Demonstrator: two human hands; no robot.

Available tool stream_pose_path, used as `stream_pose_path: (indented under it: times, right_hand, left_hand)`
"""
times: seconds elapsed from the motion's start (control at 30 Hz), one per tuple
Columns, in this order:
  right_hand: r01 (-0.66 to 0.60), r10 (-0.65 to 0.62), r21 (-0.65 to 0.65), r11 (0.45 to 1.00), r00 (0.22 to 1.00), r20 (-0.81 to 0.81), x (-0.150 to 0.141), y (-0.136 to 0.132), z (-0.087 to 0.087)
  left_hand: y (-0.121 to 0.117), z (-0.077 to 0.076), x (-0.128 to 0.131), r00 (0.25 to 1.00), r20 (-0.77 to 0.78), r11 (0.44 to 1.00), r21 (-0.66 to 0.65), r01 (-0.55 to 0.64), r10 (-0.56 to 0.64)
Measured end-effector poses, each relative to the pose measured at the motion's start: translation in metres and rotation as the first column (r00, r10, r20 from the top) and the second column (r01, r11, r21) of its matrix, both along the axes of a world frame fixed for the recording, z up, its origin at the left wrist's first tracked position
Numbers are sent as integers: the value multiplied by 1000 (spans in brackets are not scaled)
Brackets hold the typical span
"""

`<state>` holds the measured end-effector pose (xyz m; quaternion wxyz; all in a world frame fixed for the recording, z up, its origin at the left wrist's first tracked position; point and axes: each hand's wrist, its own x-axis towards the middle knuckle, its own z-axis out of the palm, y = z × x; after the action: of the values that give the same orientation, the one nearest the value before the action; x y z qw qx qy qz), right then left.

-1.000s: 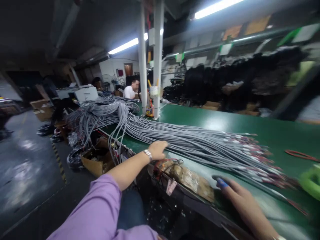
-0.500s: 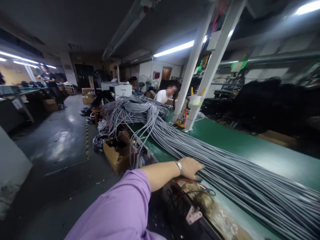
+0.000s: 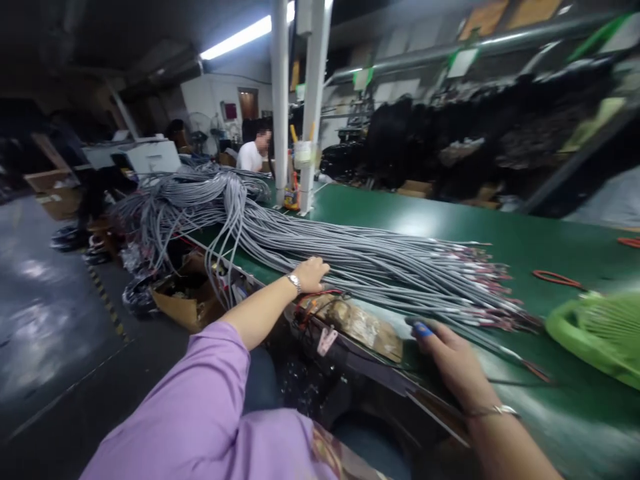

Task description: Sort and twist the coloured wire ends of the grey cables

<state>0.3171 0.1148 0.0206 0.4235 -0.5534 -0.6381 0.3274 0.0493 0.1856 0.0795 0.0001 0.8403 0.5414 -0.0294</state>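
My left hand (image 3: pixel 311 275), with a metal watch at the wrist, lies on the near edge of a long bundle of grey cables (image 3: pixel 340 243). Its fingers reach out over the cables, tips partly hidden. Closer to me on the right is my right hand (image 3: pixel 450 357), with blue tape on the thumb and a dark covering on a fingertip. Thumb and finger are close together; what they hold, if anything, is hidden. Just beyond that hand are the white-sleeved cable ends with reddish wires (image 3: pixel 483 287). One separate cable end (image 3: pixel 535 370) lies nearer me.
A wrapped brown packet (image 3: pixel 360 323) and a pink clip (image 3: pixel 327 341) line the edge of the green table (image 3: pixel 370 203). At right sits a green plastic basket (image 3: pixel 590 333). White posts (image 3: pixel 313 113) rise behind the cables. A cardboard box (image 3: pixel 185 300) stands below left; a co-worker (image 3: pixel 251 155) is farther back.
The view swung left, then back right. My right hand left the picture and shows again, and the green basket is now more fully visible. My left hand stays on the cable bundle.
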Motion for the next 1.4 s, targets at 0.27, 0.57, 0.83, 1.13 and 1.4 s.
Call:
stream_pose_path:
  times: [0.27, 0.57, 0.83, 1.13, 1.4]
  right_hand:
    - [62, -81, -130, 990, 986, -144, -5, 5, -5]
    - [31, -55, -125, 992, 980, -190, -9, 3, 2]
    - [44, -71, -111, 993, 966, -250, -5, 12, -11]
    - [27, -44, -79, 996, 976, -213, 1, 21, -28]
    - [58, -58, -10, 998, 998, 39, 35, 30, -75]
  left_hand:
    - [25, -3, 0, 993, -117, 998, -63, -6, -2]
    - [14, 16, 4, 979, -204, 995, -103, 3, -24]
    - [35, 6, 2, 957, -288, 995, -98, 3, -31]
    - [41, -18, -8, 962, -271, 1000, -8, 8, -10]
    - [38, -23, 3, 988, -151, 998, -60, -22, 13]
